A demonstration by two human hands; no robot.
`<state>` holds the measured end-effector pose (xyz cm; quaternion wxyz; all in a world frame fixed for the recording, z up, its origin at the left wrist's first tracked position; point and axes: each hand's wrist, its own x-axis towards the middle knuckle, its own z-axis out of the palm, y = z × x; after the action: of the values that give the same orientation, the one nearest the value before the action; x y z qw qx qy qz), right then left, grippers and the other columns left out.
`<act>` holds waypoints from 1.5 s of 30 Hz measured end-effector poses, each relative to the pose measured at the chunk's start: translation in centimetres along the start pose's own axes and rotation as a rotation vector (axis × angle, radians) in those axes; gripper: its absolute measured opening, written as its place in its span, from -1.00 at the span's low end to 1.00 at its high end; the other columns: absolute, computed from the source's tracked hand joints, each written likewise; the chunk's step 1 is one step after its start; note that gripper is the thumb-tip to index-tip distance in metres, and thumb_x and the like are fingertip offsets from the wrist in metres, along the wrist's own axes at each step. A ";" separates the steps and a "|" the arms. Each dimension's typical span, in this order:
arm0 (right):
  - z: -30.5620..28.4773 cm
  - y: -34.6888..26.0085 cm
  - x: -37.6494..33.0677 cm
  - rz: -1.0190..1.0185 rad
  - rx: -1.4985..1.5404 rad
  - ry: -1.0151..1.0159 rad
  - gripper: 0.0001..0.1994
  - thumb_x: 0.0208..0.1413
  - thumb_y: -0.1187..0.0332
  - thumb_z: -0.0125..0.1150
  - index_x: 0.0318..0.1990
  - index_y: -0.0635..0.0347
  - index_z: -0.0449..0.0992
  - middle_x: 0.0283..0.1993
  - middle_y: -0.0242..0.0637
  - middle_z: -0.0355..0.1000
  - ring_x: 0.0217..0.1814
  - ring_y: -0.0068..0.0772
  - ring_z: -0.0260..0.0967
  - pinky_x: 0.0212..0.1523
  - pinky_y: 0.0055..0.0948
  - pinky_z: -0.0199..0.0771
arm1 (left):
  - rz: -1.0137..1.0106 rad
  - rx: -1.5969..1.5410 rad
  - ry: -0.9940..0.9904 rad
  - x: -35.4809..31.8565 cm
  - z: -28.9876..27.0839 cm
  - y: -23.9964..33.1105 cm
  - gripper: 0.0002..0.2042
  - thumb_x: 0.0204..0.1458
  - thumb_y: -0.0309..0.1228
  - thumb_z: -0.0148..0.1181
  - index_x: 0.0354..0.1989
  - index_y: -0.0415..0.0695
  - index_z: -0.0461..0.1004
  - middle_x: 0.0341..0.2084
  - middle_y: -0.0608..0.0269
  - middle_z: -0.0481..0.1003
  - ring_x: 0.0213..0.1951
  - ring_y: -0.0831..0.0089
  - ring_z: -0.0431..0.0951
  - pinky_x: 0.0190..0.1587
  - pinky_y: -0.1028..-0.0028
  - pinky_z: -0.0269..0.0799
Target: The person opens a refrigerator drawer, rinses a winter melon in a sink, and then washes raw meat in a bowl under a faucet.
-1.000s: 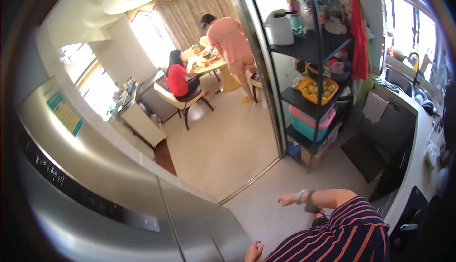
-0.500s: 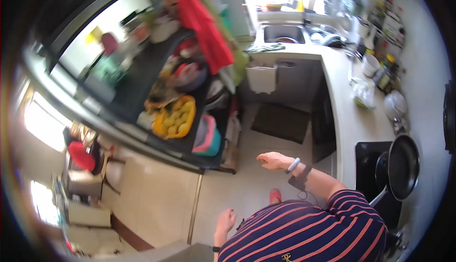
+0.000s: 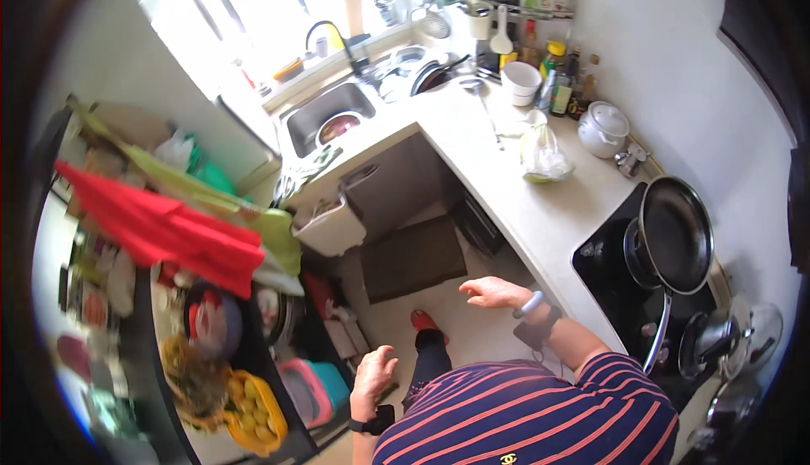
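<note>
My left hand point(image 3: 374, 374) hangs at waist height above the floor, fingers loosely bent, with nothing in it. My right hand point(image 3: 494, 293) hovers over the floor beside the counter front, its fingers relaxed and apart, also holding nothing. A dark watch point(image 3: 375, 420) is on my left wrist, and a pale band point(image 3: 529, 304) circles the right one. The white counter point(image 3: 561, 212) is nearest my right hand. A dark floor mat point(image 3: 412, 259) lies beyond both hands. Left of my left hand, a pink and teal tub point(image 3: 316, 391) sits on the dark shelf unit.
A frying pan point(image 3: 677, 233) stands on the black hob point(image 3: 603, 250) at right, its handle toward me. A knotted plastic bag point(image 3: 544, 157) and a white lidded pot point(image 3: 604, 130) are on the counter. The sink point(image 3: 308, 123) holds a bowl. A red cloth point(image 3: 164, 229) hangs at left.
My view has turned to the right, toward the sink and counter. I have moved nearer to them, one foot stepping forward. Both hands remain empty.
</note>
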<state>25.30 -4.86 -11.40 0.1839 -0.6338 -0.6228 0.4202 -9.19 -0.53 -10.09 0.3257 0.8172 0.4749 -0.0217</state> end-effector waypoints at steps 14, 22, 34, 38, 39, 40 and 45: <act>-14.3 -3.7 19.0 0.188 -0.005 0.331 -0.61 -0.04 0.30 0.02 -0.02 0.25 0.35 -0.08 -0.05 0.39 -0.02 -0.10 0.33 -0.02 -0.25 0.33 | 0.374 0.222 -0.069 29.7 -21.0 -2.9 -0.69 -0.09 -0.33 0.16 -0.14 -0.09 0.37 -0.34 0.09 0.47 -0.18 0.14 0.43 -0.15 0.25 0.35; -19.2 -4.4 25.5 0.234 -0.003 0.401 -0.62 -0.01 0.35 0.08 0.00 0.24 0.34 -0.11 -0.08 0.41 -0.05 -0.16 0.36 -0.05 -0.30 0.35 | 0.429 0.069 -0.165 38.1 -26.3 -2.6 -0.69 -0.07 -0.33 0.15 -0.13 -0.12 0.35 -0.30 0.07 0.46 -0.16 0.12 0.42 -0.13 0.26 0.34; -35.2 -2.3 48.4 -0.011 -0.101 0.254 -0.65 -0.03 0.31 0.11 -0.05 0.17 0.37 -0.17 -0.10 0.41 -0.09 -0.11 0.34 -0.08 -0.25 0.34 | 0.134 0.069 0.155 57.0 -37.3 -4.6 -0.58 -0.09 -0.35 0.17 -0.01 -0.11 0.29 -0.25 -0.04 0.37 -0.19 0.01 0.40 -0.13 0.24 0.34; -41.0 0.3 59.2 -0.161 -0.452 0.244 -0.75 -0.09 0.31 0.13 -0.20 0.11 0.41 -0.34 -0.13 0.41 -0.19 -0.09 0.35 -0.21 -0.17 0.33 | 0.000 0.150 0.291 67.4 -37.9 -5.9 -0.49 -0.10 -0.33 0.18 0.08 -0.06 0.24 -0.07 -0.10 0.29 -0.06 -0.04 0.31 -0.03 0.21 0.27; -42.3 0.3 61.3 -0.169 -0.442 0.215 -0.75 -0.09 0.31 0.13 -0.20 0.11 0.41 -0.34 -0.13 0.41 -0.19 -0.09 0.35 -0.21 -0.17 0.33 | -0.071 0.197 0.359 69.7 -37.6 -6.7 -0.47 -0.08 -0.27 0.16 0.12 0.02 0.21 0.01 -0.13 0.22 0.01 -0.09 0.24 0.02 0.14 0.21; -43.7 0.2 63.5 -0.191 -0.428 0.200 -0.75 -0.09 0.31 0.13 -0.21 0.11 0.41 -0.35 -0.14 0.41 -0.19 -0.08 0.35 -0.20 -0.16 0.32 | -0.137 0.248 0.426 71.7 -37.7 -6.5 -0.45 -0.06 -0.21 0.15 0.16 0.10 0.18 0.09 -0.15 0.16 0.07 -0.13 0.17 0.06 0.06 0.15; -48.7 1.0 71.5 -0.247 -0.446 0.092 -0.73 -0.10 0.32 0.14 -0.19 0.11 0.38 -0.35 -0.14 0.40 -0.21 -0.05 0.36 -0.20 -0.15 0.31 | -0.263 0.327 0.297 78.4 -34.9 -3.9 -0.46 -0.01 -0.01 0.03 0.21 0.38 0.10 0.22 -0.20 -0.08 0.21 -0.27 -0.11 0.15 -0.15 -0.18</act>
<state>53.82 76.64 -5.62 0.1175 -0.5965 -0.7636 0.2175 21.12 79.84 -11.70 0.1101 0.7844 0.6101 -0.0203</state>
